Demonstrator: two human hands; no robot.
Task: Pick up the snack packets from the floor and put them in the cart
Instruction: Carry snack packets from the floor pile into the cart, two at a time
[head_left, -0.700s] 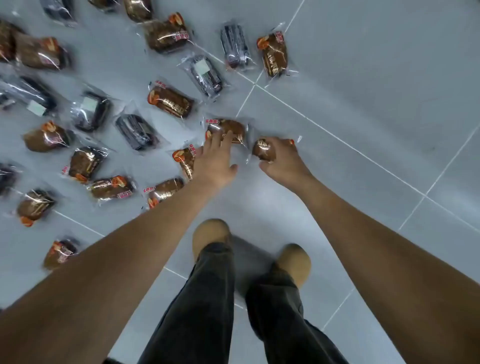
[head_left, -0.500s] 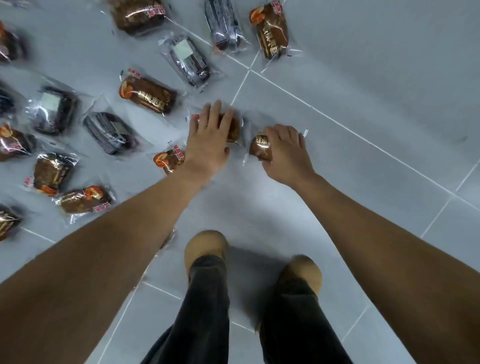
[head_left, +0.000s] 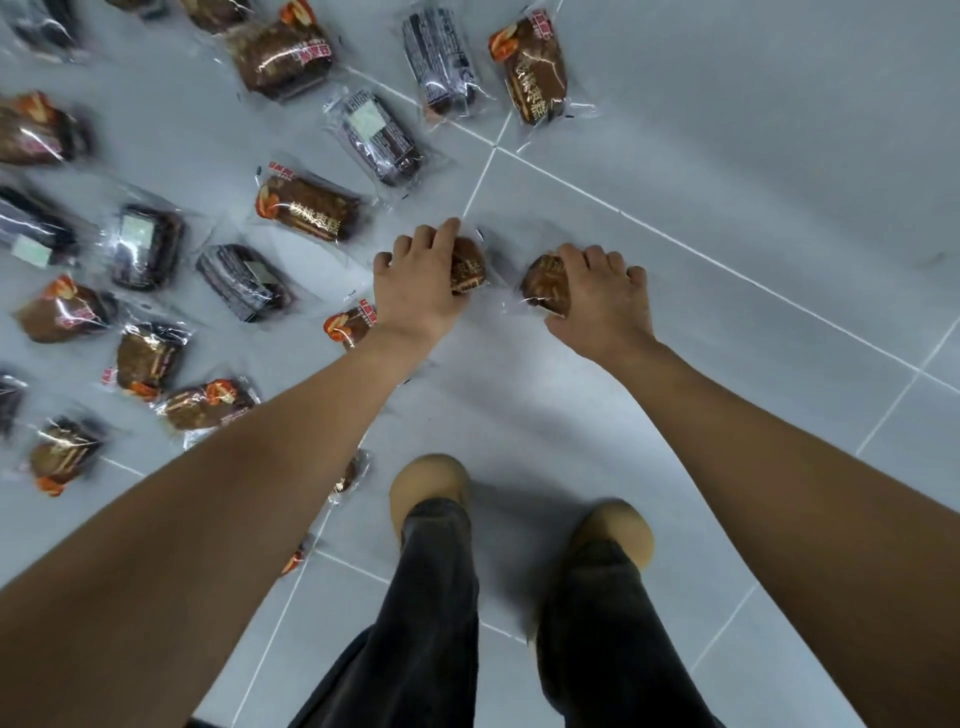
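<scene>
Grey floor tiles (head_left: 753, 130) carry a scatter of snack packets, each a clear plastic wrapper with one cake inside; most cakes show brown with an orange end, a few wrappers look dark with a pale label. The left hand (head_left: 421, 296) curls its fingers over one brown packet (head_left: 467, 267), gripping it; its long axis runs away from the person. The right hand (head_left: 602, 304) grips a second brown packet (head_left: 543, 283), thumb beneath and fingers over the top, the cake slanted towards the left hand. Both packets sit near each other just below a tile joint; whether they have left the floor I cannot tell. Just beyond the left hand, an orange-ended packet (head_left: 309, 208) lies crosswise, orange end leftward; a dark packet (head_left: 382, 137) lies diagonally beyond it. Tan shoes (head_left: 431, 483) stand below.
</scene>
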